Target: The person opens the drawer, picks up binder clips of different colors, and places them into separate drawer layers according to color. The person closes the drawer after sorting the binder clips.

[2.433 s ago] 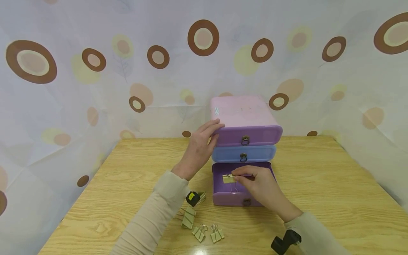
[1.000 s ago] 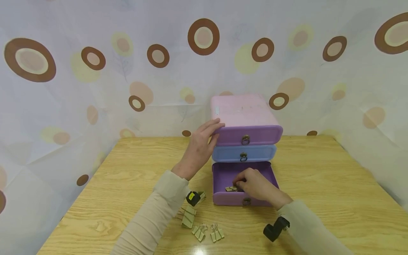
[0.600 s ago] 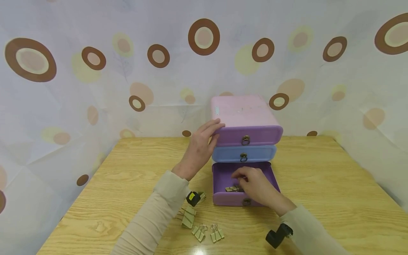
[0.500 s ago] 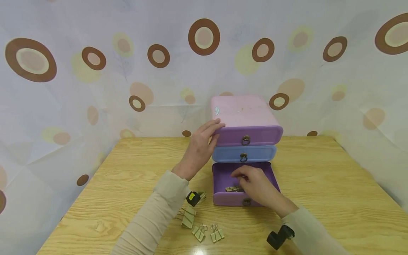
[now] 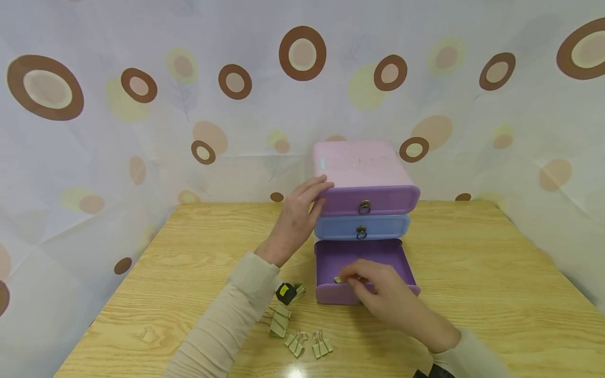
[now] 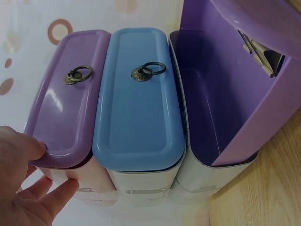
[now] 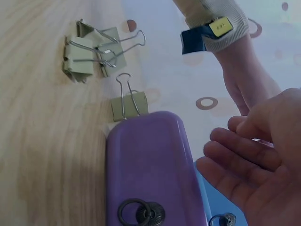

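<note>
My left hand [image 5: 294,220] rests on the upper left corner of a small three-drawer cabinet [image 5: 359,163]; in the left wrist view its fingers lie against the front and side. The top drawer [image 5: 342,202] is purple, the middle one [image 5: 335,227] blue, both closed. The bottom purple drawer [image 5: 331,257] is pulled out. A gold binder clip [image 6: 263,59] lies inside it by the front wall; in the head view it is mostly hidden behind my right hand [image 5: 383,289]. That hand is over the drawer's front, and the right wrist view shows its fingers loosely bent with nothing between them.
Several gold binder clips [image 5: 279,321] lie on the wooden table [image 5: 165,294] in front and to the left of the cabinet, beside my left forearm. A patterned cloth [image 5: 255,126] hangs behind and at both sides.
My right hand has lowered a binder clip into the open drawer and let go of it, then shifted toward the drawer's front. My left hand has stayed on the cabinet corner.
</note>
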The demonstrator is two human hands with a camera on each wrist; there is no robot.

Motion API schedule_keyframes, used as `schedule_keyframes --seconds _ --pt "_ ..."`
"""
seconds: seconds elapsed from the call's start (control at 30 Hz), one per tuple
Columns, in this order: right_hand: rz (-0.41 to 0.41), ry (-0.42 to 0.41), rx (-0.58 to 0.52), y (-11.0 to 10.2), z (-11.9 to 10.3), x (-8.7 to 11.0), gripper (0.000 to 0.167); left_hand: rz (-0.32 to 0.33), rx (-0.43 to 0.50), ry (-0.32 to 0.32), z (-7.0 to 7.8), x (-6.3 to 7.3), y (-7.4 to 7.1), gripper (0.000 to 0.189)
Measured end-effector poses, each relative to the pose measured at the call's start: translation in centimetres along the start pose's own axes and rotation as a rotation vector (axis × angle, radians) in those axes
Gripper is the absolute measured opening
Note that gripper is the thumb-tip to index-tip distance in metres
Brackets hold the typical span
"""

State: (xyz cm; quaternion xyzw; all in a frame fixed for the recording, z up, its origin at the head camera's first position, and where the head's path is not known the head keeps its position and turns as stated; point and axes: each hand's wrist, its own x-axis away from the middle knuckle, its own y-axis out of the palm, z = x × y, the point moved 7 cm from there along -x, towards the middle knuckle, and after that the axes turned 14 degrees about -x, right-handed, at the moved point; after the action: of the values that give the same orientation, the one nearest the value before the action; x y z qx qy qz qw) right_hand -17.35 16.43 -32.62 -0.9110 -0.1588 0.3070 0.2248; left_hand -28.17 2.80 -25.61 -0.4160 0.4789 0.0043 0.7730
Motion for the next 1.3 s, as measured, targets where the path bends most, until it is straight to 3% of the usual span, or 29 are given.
schedule_keyframes --seconds 0.13,0.4,0.6,0.87,1.13,1.3 --pt "-0.064 -0.050 -0.026 1.1 -0.5 0.9 0.020 0.000 -0.003 0.002 0.0 0.0 0.0 0.032" --pt "-0.152 -0.048 -0.018 3.5 -0.3 2.2 0.021 -0.009 -0.001 -0.005 -0.1 0.1 0.1 0.033" --pt "-0.191 0.040 0.010 5.1 0.4 3.2 0.019 -0.010 0.004 -0.009 -0.1 0.1 0.0 0.033" --pt "-0.232 0.205 0.068 6.6 1.7 4.4 0.041 0.005 0.001 0.005 0.1 0.0 0.0 0.033" --pt "-0.247 0.212 0.120 7.3 2.0 4.6 0.042 0.002 -0.002 -0.003 0.1 0.0 0.0 0.033" --pt "-0.242 0.161 0.113 7.6 1.9 4.6 0.029 -0.004 0.000 -0.009 0.0 0.0 0.1 0.034"
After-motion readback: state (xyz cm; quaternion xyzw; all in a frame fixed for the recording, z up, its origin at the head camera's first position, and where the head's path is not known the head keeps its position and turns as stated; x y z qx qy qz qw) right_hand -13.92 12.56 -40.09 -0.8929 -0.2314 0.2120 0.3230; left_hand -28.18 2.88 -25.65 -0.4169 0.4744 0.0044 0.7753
